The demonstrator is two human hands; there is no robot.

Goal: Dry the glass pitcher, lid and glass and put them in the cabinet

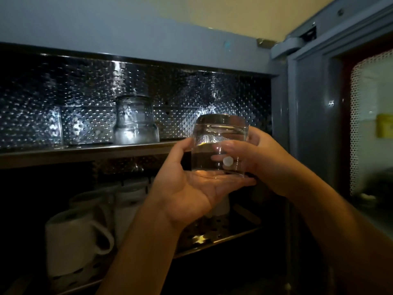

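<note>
My left hand [191, 188] cups the mouth of the inverted glass [219, 145]; my right hand [253, 158] clasps its wall. The glass hangs just in front of the cabinet's upper shelf [85, 152], right of the upturned pitcher [136, 122]. Smooth, rigid and breakable, it probably handles best held by the wall.

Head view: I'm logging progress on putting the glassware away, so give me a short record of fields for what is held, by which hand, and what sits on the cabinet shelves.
held item: glass, upside down
left hand: palm under the glass, thumb on its side
right hand: fingers wrapped round the glass
upper shelf: glass pitcher, inverted
lower shelf: white mugs
cabinet door: open, at right
</note>
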